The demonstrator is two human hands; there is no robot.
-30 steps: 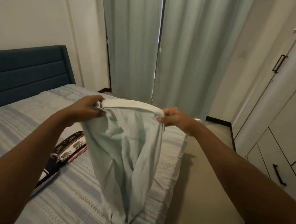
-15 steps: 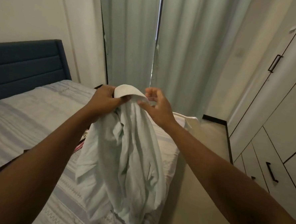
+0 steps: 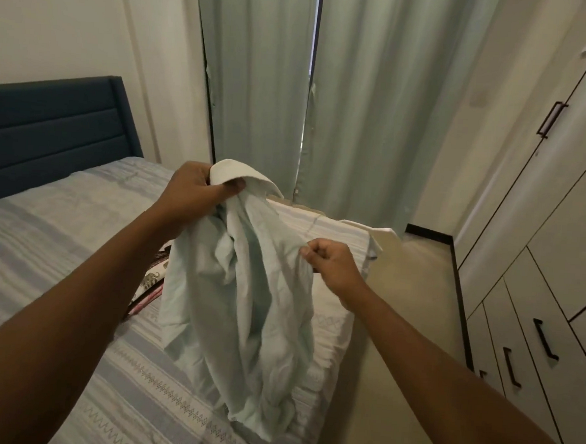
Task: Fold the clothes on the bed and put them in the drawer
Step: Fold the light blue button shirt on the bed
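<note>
A pale mint shirt (image 3: 245,304) with a white collar hangs bunched above the striped bed (image 3: 60,248), its lower end resting on the cover. My left hand (image 3: 194,191) grips the collar at the top. My right hand (image 3: 330,265) is lower and to the right, pinching the shirt's right edge with curled fingers. Another patterned garment (image 3: 149,280) lies on the bed behind the shirt, mostly hidden by my left arm. The drawers (image 3: 517,342) with black handles stand shut at the lower right.
A dark blue headboard (image 3: 50,128) is at the left. Mint curtains (image 3: 326,97) hang at the back. Tall wardrobe doors (image 3: 545,161) fill the right side. A strip of beige floor (image 3: 409,314) runs between the bed and the wardrobe.
My right hand left the collar and dropped down to the right, taking hold of the shirt's side edge. My left hand now holds the collar alone.
</note>
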